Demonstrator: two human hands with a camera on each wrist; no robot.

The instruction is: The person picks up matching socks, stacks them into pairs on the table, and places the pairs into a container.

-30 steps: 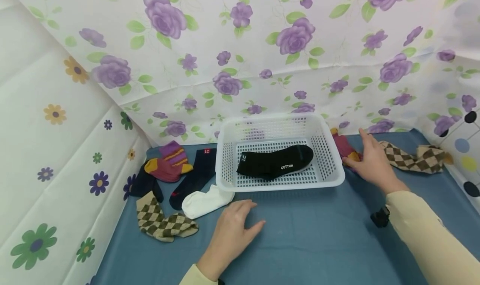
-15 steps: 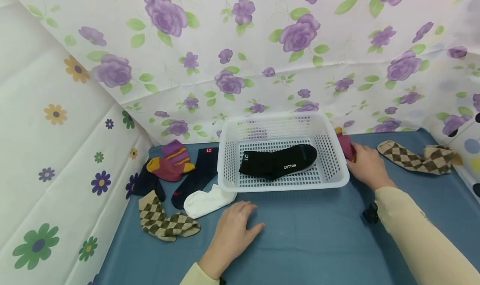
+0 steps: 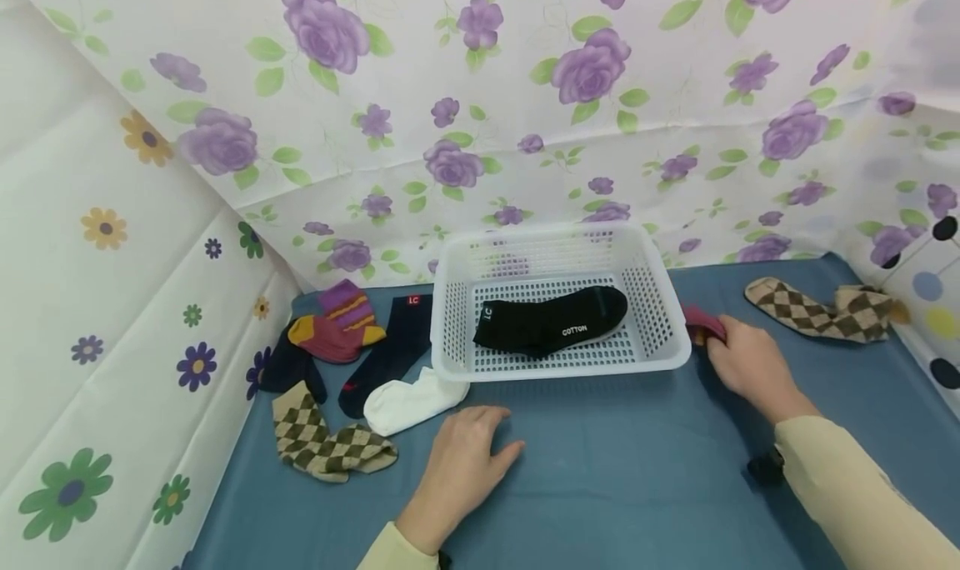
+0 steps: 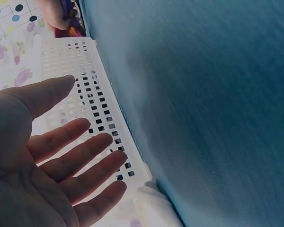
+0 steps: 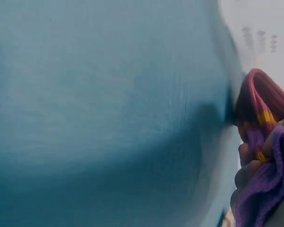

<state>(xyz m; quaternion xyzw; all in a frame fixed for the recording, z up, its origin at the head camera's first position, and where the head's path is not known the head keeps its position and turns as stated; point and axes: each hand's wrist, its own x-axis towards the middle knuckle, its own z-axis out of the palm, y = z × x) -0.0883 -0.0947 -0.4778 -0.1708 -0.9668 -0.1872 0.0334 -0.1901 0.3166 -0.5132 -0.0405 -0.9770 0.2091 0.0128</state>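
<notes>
My right hand (image 3: 756, 370) grips a maroon, purple and yellow striped sock (image 3: 705, 323) just right of the white basket (image 3: 562, 375). In the right wrist view the striped sock (image 5: 258, 101) is folded over, its purple end bunched among the fingers. Across the basket floor lies a black sock (image 3: 551, 324) lettered "COTTON". My left hand (image 3: 463, 470) holds nothing; its fingers are spread and relaxed in front of the basket's left corner, near a white sock (image 3: 416, 401). The left wrist view shows that palm and the basket's perforated side (image 4: 102, 104).
On the left lie another striped sock (image 3: 337, 330), a navy sock (image 3: 390, 353), a dark sock (image 3: 288, 366) partly covered, and an argyle sock (image 3: 330, 449). A second argyle sock (image 3: 821, 312) lies far right. Flowered sheets (image 3: 525, 137) wall the blue cloth (image 3: 600, 470).
My right hand has come down on the striped sock beside the basket, taken hold of it and drawn it slightly toward me. The left hand stays about where it was.
</notes>
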